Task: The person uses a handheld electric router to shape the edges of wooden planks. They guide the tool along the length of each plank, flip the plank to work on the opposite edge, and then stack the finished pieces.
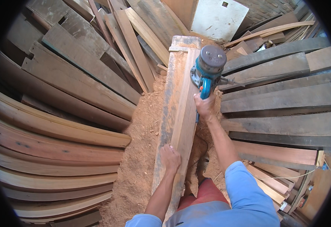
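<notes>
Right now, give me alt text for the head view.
A person's right hand grips a teal power tool on a long plank, while the left hand presses it down. Sawdust and stacked boards surround them.

Stacked planks (pixel 59 125), reddish and pale, are curving across the left side, one layered over the next. Darker grey boards (pixel 282 98) are lying piled on the right. More weathered boards (pixel 131 41) are leaning in a fan at upper left. Sawdust (pixel 142 151) is covering the ground between the stacks. A pale sheet panel (pixel 218 19) is standing at the far end. A thin light cord (pixel 286 177) is trailing over the lower right planks.
</notes>
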{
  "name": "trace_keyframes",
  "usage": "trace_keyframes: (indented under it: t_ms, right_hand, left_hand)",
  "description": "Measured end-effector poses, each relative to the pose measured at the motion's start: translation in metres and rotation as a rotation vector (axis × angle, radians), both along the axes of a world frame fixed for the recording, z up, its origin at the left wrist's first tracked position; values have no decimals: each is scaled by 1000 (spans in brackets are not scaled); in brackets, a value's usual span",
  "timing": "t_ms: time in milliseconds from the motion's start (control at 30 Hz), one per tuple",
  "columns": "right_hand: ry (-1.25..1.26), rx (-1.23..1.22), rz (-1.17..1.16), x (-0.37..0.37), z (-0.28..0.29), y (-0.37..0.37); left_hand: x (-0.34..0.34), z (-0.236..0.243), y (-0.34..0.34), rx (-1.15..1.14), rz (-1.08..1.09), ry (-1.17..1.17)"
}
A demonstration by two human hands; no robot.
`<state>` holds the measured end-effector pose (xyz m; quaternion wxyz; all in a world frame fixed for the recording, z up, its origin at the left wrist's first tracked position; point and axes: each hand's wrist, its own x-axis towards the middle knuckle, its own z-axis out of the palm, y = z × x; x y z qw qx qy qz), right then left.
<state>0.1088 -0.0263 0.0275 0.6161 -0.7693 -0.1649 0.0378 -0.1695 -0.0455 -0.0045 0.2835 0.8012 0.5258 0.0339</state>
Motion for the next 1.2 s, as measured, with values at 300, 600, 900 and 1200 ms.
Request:
trace_keyframes:
  t_ms: [300, 600, 900, 1200]
  right_hand:
    - [-42, 1, 29, 129, -6, 53]
    - [-181, -21, -2, 177, -9, 66]
    - [-42, -72, 38, 41, 2, -1]
    - [42, -24, 121, -159, 36, -99]
  left_hand:
    - [1, -2, -1, -22, 16, -7]
    - [-3, -5, -1, -23, -4, 8]
    - [0, 2, 1, -12, -21, 1]
    - [-42, -18, 22, -50, -160, -118]
